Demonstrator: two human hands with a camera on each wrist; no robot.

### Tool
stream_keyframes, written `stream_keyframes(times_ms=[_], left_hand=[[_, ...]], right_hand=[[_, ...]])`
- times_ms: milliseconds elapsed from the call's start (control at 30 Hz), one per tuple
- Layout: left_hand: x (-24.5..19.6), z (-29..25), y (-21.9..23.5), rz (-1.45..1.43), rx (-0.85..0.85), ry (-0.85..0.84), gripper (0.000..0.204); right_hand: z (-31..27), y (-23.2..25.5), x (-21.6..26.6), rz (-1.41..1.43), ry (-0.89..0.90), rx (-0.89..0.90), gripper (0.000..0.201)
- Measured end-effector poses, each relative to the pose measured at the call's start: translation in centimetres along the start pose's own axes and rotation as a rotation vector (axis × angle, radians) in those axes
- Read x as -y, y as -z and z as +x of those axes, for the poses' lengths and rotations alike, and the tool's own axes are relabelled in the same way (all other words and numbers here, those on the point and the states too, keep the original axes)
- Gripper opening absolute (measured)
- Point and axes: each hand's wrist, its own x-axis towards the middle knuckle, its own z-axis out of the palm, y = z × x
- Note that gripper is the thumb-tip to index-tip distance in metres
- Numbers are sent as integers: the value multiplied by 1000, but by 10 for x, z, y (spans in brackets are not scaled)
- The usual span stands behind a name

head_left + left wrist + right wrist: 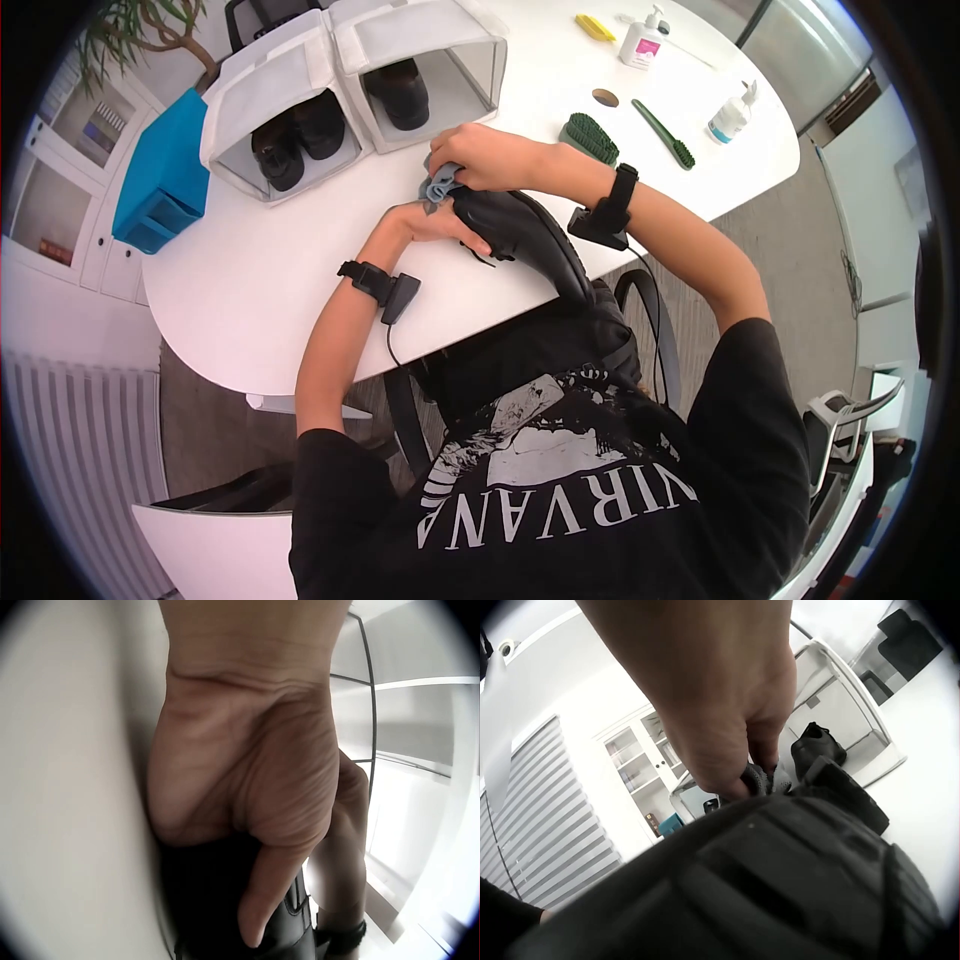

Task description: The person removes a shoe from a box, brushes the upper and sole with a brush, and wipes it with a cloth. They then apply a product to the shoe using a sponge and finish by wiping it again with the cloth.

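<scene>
A black leather shoe [515,235] is tilted on its side at the table's near edge, its sole [727,877] turned toward the right arm. My left hand [438,222] grips one end of it, the thumb [274,896] lying over the black upper in the left wrist view; the other fingers are hidden. Bunched in my right hand [480,158] is a grey-blue cloth [440,185], pinched between thumb and fingers right at that same end of the shoe. Part of the cloth [780,778] also shows under the fingers in the right wrist view.
Two white shoe boxes [415,40] with open fronts hold more black shoes [400,95]. A blue fabric box [165,175] stands at left. To the right lie a green brush [590,137], a long green brush [662,133], pump bottles [642,40] and a yellow object [595,27].
</scene>
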Motion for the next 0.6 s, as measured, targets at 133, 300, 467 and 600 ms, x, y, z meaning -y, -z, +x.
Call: stream_keyframes(times_ms=[133, 300, 467, 600], left_hand=[[5, 4, 5, -38, 117, 131, 44], [3, 5, 6, -47, 121, 100, 49], [7, 4, 7, -87, 93, 57, 59], [13, 9, 12, 103, 134, 241, 52]], right_hand=[[-10, 24, 22, -28, -43, 169, 37], [8, -3, -6, -117, -11, 0, 34], [-16, 15, 12, -18, 43, 76, 36], [-71, 45, 60, 79, -160, 231, 33]])
